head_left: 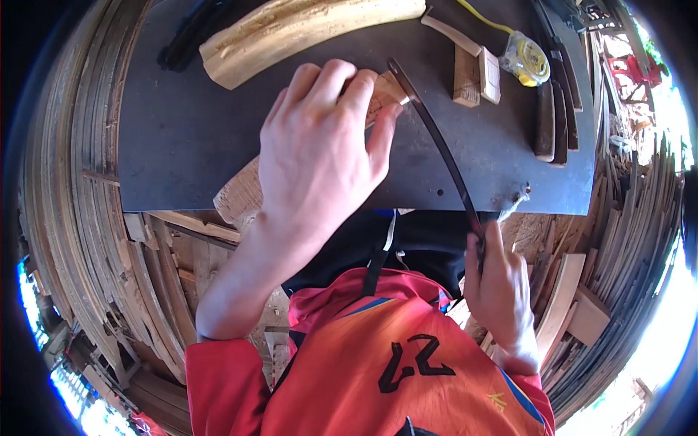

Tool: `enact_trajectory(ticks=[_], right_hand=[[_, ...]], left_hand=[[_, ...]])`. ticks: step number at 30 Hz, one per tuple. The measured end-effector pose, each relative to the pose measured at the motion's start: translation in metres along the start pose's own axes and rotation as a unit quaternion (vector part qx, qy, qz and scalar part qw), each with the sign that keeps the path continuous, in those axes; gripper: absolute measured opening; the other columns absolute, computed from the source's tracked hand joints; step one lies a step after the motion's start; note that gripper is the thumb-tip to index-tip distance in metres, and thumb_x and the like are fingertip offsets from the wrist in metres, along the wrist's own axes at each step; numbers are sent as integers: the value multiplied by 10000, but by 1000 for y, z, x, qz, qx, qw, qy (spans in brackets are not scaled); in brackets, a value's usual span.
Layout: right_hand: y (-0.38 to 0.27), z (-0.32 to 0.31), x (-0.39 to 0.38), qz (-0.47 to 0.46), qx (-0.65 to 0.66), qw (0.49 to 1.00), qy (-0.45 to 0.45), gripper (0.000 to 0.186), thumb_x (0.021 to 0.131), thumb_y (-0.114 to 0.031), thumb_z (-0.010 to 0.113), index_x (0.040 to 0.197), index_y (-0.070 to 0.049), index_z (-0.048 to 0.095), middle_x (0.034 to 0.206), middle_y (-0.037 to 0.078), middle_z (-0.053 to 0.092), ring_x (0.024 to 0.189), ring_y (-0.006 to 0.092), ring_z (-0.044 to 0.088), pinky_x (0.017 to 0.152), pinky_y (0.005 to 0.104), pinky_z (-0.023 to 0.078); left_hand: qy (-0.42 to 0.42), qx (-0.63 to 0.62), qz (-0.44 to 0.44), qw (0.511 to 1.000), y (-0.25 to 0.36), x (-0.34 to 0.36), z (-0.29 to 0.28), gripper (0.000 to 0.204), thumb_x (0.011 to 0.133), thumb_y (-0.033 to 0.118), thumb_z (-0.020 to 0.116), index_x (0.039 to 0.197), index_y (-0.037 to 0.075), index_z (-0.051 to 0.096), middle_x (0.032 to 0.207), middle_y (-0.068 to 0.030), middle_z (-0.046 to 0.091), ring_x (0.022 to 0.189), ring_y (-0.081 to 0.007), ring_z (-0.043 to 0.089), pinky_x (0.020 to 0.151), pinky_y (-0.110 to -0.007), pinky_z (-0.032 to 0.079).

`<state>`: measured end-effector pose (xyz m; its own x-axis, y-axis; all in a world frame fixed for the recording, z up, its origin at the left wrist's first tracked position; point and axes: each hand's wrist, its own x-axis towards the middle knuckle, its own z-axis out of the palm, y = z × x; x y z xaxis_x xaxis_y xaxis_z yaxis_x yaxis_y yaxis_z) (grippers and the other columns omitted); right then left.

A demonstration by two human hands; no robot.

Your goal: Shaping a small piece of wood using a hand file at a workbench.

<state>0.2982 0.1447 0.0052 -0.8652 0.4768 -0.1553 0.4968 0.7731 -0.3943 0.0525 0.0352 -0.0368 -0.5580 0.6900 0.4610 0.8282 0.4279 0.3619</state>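
Observation:
My left hand (pixel 323 149) has its fingers closed over a wooden block (pixel 236 187) that lies slantwise on the dark table; much of the block is hidden under the hand. My right hand (pixel 500 287), at the table's near edge, grips the handle of a long, narrow dark tool (pixel 443 145), perhaps a file or rasp. The tool's far part meets the block's upper right end beside my left thumb, and its handle is mostly covered by my fingers.
On the dark table (pixel 167 131) are a curved pale timber (pixel 305 33), small wood pieces (pixel 467 76), a yellow tape measure (pixel 527 62), several long dark tools (pixel 545 123) at the right and a dark item (pixel 185 36) at top left. Stacked wooden strips (pixel 87 240) surround the table.

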Motion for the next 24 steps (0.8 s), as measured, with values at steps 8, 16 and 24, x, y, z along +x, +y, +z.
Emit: enact_trajectory(ticks=[8, 16, 24], right_hand=[[-10, 0, 23, -39, -3, 999, 9, 169, 1072, -129, 651, 1059, -21, 520, 555, 176, 556, 505, 426, 611, 483, 536, 460], [-21, -1, 28, -21, 18, 1000, -6, 175, 1071, -134, 646, 1060, -18, 514, 578, 176, 574, 521, 419, 629, 498, 534, 472], [-10, -4, -12, 33, 36, 998, -35, 179, 1060, -131, 650, 1066, -24, 507, 596, 172, 607, 557, 408, 669, 494, 514, 497]], left_hand=[[2, 2, 6, 1000, 0, -2, -2, 274, 910, 210, 841, 1121, 43, 786, 1073, -75, 720, 969, -294, 703, 831, -418, 588], [-2, -7, 14, 1000, 1, 0, -1, 296, 914, 219, 849, 1138, 35, 790, 1080, -75, 721, 960, -298, 700, 838, -424, 575], [-3, -16, 14, 1000, -1, -2, 3, 305, 935, 234, 836, 1155, 29, 788, 1085, -86, 721, 963, -313, 701, 861, -433, 570]])
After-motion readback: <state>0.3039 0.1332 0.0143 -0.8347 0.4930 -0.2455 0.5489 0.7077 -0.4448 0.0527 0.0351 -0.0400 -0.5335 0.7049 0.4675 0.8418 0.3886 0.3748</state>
